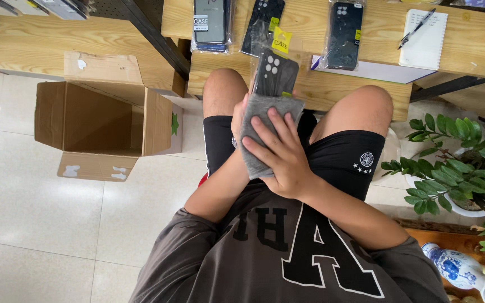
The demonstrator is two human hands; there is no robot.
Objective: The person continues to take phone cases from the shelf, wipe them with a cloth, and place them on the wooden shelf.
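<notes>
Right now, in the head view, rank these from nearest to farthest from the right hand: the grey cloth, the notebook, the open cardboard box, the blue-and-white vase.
1. Grey cloth: under the right hand, touching it.
2. Cardboard box: on the floor, at picture left.
3. Notebook on the bench at top right, and vase at bottom right: too close to call.
</notes>
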